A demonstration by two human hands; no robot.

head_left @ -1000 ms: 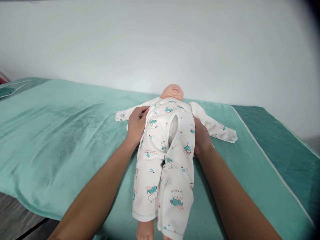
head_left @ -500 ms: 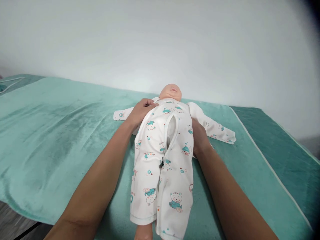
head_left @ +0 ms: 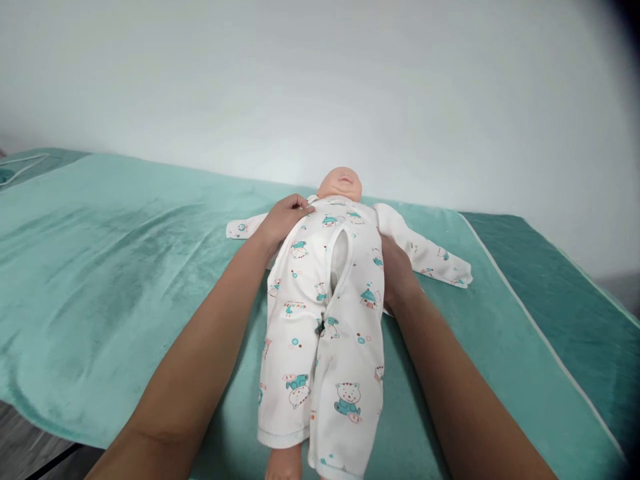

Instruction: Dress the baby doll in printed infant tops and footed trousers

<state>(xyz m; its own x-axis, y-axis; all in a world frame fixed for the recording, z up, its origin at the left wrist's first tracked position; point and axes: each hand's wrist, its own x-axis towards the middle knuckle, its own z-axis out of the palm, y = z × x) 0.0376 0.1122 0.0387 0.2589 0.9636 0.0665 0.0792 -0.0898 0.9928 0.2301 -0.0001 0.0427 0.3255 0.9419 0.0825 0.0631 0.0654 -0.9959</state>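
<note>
A baby doll lies on its back, head away from me. It wears white baby clothes printed with teal bears and houses, with an oval opening at the crotch. My left hand is at the doll's chest side near the armpit, fingers curled and thumb pressed on the cloth there. Against the doll's other flank rests my right hand, its fingers hidden behind the body and the clothes. Both sleeves spread outward, and a bare foot shows below one trouser leg.
A light green plush blanket covers the table under the doll. Darker green cloth lies to the right, edged with pale piping. A white wall stands right behind. Grey floor shows at the lower left.
The doll's body and legs have shifted very slightly to the left in view. Both hands keep nearly the same places on its sides.
</note>
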